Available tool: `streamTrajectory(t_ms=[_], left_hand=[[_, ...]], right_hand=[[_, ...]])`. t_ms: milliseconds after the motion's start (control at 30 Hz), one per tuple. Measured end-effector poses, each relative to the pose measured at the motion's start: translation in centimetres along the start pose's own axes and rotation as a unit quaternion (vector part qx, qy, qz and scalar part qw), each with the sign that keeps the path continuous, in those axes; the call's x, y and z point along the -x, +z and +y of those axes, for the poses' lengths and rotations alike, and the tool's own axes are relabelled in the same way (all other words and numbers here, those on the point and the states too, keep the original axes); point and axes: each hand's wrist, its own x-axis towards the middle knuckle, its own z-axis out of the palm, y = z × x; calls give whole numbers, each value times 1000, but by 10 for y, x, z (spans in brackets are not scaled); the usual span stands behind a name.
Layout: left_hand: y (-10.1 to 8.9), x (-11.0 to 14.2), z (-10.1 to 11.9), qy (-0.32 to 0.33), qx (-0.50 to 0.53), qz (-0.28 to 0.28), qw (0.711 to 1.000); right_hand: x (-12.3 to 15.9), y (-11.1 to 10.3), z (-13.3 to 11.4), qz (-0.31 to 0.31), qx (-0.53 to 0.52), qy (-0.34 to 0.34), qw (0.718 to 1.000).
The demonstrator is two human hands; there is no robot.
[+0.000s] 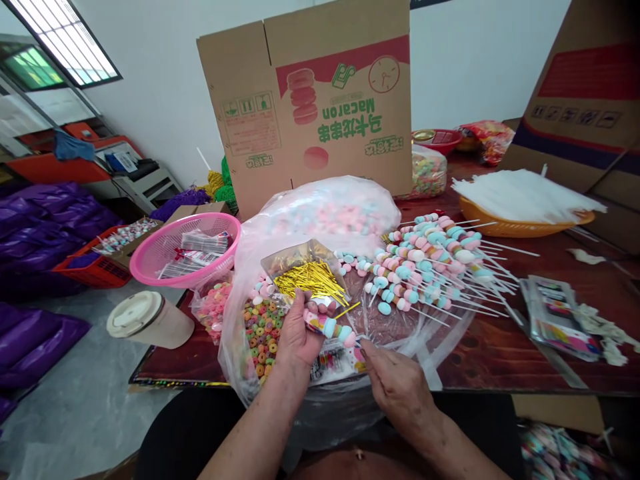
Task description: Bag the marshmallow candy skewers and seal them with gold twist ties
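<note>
My left hand [301,337] is closed around a marshmallow candy skewer [331,327] in a clear printed wrapper, tilted down to the right. At its lower right end my right hand [400,381] pinches the stick or the wrapper's edge; the fingers partly hide which. Just beyond lies an opened pouch of gold twist ties [311,279], with one loose gold tie [349,309] near the skewer. Colourful candy rings [263,337] fill the plastic to the left of my left hand. Below the skewer are flat printed wrappers [333,365].
Many finished-looking skewers [425,263] are piled at the right, sticks pointing rightward. A pink basket [143,272] and a white cup [175,325] stand left. Behind are a marshmallow bag [325,210] and a carton [250,80]; an orange basket [495,229] sits at back right.
</note>
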Motion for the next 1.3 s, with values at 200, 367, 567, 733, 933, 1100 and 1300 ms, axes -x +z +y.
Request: streamTrajectory(t_ms=[200, 367, 567, 733, 933, 1100, 1300], left_hand=[[-3, 3, 0, -13, -13, 7, 1000], [-3, 11, -21, -23, -50, -24, 998], [-6, 12, -25, -45, -49, 3, 998], [-8, 12, -33, -49, -61, 21, 997], [-15, 26, -62, -67, -79, 32, 994], [-23, 26, -50, -107, -89, 38, 990], [-26, 25, -59, -68, -159, 7, 985]], right_hand=[[-4, -6, -5, -124, -134, 61, 981], [-15, -4, -12, -166, -297, 197, 919], [-11, -5, -9, -148, -281, 206, 925], [-2, 1, -10, -150, -173, 157, 961], [-8, 24, -10, -124, -111, 167, 972], [-6, 16, -5, -134, -208, 168, 954], [1, 17, -7, -151, -169, 193, 955]])
